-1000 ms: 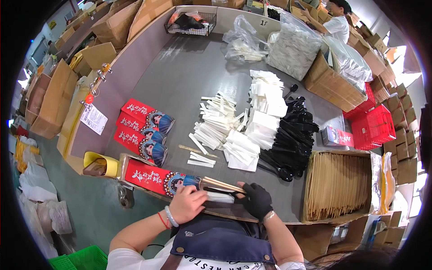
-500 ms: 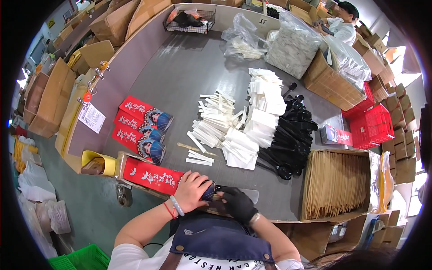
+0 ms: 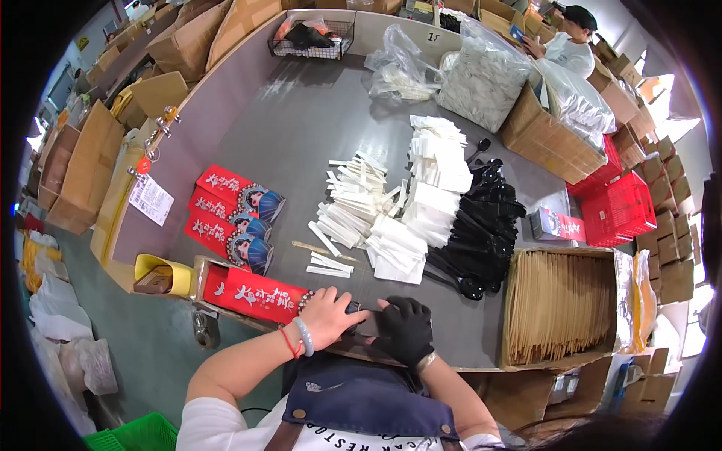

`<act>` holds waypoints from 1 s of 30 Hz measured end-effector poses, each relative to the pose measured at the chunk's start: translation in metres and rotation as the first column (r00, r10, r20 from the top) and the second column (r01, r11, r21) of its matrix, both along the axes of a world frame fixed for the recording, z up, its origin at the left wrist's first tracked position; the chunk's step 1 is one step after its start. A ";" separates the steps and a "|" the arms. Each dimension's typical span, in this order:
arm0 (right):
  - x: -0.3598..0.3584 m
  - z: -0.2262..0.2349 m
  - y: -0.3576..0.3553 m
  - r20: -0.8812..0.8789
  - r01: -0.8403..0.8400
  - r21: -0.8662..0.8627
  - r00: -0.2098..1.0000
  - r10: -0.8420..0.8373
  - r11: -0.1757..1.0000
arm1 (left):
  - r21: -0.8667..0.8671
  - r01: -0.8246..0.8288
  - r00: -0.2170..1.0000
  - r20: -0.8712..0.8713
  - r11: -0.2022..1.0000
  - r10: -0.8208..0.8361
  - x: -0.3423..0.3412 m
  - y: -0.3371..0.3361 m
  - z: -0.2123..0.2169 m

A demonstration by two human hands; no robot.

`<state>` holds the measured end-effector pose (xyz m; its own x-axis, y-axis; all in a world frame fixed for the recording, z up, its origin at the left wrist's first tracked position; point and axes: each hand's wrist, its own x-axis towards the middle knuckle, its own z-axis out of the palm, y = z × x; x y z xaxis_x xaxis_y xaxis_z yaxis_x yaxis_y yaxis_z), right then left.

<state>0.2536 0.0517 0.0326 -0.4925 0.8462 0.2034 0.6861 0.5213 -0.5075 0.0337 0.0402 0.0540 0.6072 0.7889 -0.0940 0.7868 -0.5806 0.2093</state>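
"Three red packets (image 3: 207,228) overlap at the left. What else crowds in?"
"White packets (image 3: 429,218) and black spoons (image 3: 485,233) beyond the hands; boxed wooden sticks (image 3: 560,308) at the right."
"And the hands?"
"The left hand (image 3: 329,314) is clamped on a fourth red packet (image 3: 263,295) by the front edge. The right hand (image 3: 406,331), fingertips apart, is beside its end."
"Room?"
"Gray counter (image 3: 301,120) stretches to the back panel (image 3: 368,26)."

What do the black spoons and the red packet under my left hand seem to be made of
The black spoons look like glossy plastic, given their bright highlights. The red packet looks like smooth printed paper, from its flat face and crisp edges, though coated film is possible.
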 end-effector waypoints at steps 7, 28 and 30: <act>0.016 0.021 0.013 0.258 -0.031 -0.110 0.964 0.059 0.993 | -0.095 0.097 0.982 -0.152 0.991 -0.111 -0.001 0.030 0.026; 0.020 0.042 0.006 0.421 0.007 -0.218 0.903 0.087 0.976 | -0.105 -0.681 0.649 0.373 0.725 0.663 -0.033 -0.024 -0.050; 0.020 0.043 0.004 0.426 0.007 -0.233 0.899 0.096 0.972 | -0.108 -0.684 0.652 0.353 0.721 0.671 -0.029 -0.025 -0.048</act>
